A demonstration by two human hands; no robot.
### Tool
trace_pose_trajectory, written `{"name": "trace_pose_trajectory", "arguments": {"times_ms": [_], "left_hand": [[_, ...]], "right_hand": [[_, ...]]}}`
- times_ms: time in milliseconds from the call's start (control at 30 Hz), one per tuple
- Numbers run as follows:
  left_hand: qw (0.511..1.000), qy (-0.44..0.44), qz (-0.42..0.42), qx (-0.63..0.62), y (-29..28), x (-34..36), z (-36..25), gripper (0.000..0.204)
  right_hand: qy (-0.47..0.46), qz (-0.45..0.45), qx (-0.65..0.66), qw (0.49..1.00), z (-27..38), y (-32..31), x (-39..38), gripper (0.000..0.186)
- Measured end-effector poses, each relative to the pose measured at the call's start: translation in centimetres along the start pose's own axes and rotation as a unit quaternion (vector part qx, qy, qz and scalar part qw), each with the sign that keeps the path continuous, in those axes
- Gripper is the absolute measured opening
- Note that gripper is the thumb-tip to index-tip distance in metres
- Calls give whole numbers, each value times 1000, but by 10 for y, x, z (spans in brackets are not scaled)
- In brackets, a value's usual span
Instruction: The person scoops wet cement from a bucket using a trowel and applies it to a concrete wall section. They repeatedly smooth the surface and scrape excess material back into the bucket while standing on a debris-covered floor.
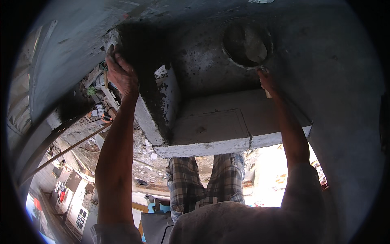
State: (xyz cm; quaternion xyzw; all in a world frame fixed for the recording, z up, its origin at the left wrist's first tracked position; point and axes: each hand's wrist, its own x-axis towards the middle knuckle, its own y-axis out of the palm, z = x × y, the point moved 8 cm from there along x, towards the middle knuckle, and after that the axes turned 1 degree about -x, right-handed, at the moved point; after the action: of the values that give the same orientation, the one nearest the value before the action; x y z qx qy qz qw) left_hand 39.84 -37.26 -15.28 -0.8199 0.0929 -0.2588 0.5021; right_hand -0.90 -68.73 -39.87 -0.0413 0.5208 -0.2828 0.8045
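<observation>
The trowel [256, 48] is in the upper right of the frame, its grey, coated blade lying inside a dark round pan [235, 62] and its pale wooden handle pointing down toward the centre right. The right hand [265, 80] is closed around that handle, just below the rim of the pan. Well apart from it, in the upper left, the left hand [122, 75] has its fingers bent at the rough upper end of a masonry partition [151, 91]; whether they grip anything there, I cannot tell. The partition, dark on top with patchy white sides, runs down to a grey slab [207, 126] with a chipped white front edge, at the middle of the frame. Below the slab, plaid trousers [183, 175] show at the lower centre. Rubble [97, 87] and a long thin pole [71, 150] lie left of the left forearm.
</observation>
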Motion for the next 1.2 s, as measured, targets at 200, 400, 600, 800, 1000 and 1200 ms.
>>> {"name": "trace_pose_trajectory", "arguments": {"times_ms": [200,400,600,800,1000,1200], "left_hand": [[998,-48,2,-51,3,-1,4,37],[999,-21,-5,-40,0,3,-3,34],[997,-38,15,-66,4,1,9,38],[998,-5,-16,-58,0,4,7,33],[995,-39,10,-88,4,2,14,38],[995,-53,20,-87,3,3,12,32]], "right_hand": [[-32,99,109,989,34,78,-42,29],[13,71,226,971,57,162,-95,28],[-159,-286,-89,941,80,143,-101,31],[-247,-54,-96,963,95,250,-117,37],[-163,-44,-142,975,74,155,-144,45],[-194,-80,-564,798,90,22,-58,44]]}}
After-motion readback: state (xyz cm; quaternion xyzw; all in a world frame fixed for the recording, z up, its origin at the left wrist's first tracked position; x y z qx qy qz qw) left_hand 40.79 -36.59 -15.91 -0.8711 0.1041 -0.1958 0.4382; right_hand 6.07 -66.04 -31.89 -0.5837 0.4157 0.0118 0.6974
